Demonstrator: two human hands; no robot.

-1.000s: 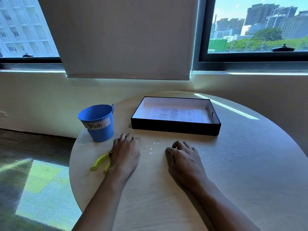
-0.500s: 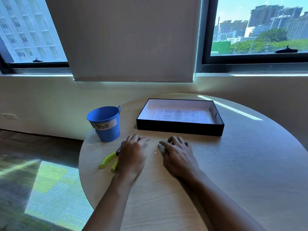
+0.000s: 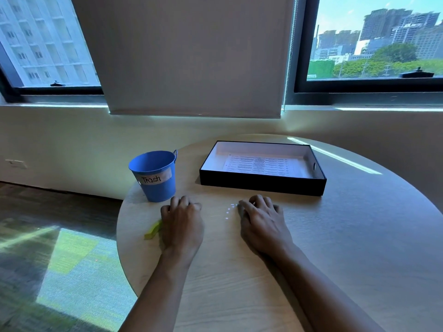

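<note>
Pale wood: one round table (image 3: 359, 259) filled the view below one lowered blind (image 3: 191, 56), with a left window (image 3: 45, 41) and a right window (image 3: 374, 44) on either side of it. One black tray (image 3: 261, 185) sat at the far middle of the table and held a single printed sheet (image 3: 259, 165). One blue bucket (image 3: 155, 188), labelled "Trash", stood to the left of the tray, near the table's edge.

Two bare hands lay palm down in front of them, well apart. The left hand (image 3: 182, 226) rested just in front of the bucket, fingers bent at the tips; whether it gripped anything could not be told. The right hand (image 3: 262, 224) rested in front of the tray, fingers loosely curled, holding nothing.

One green tool (image 3: 153, 232) lay on the table, half hidden under the left hand, its handle end sticking out to the left. About five white specks (image 3: 229, 209), too small to identify, were scattered between the hands, just beside the right fingertips.
</note>
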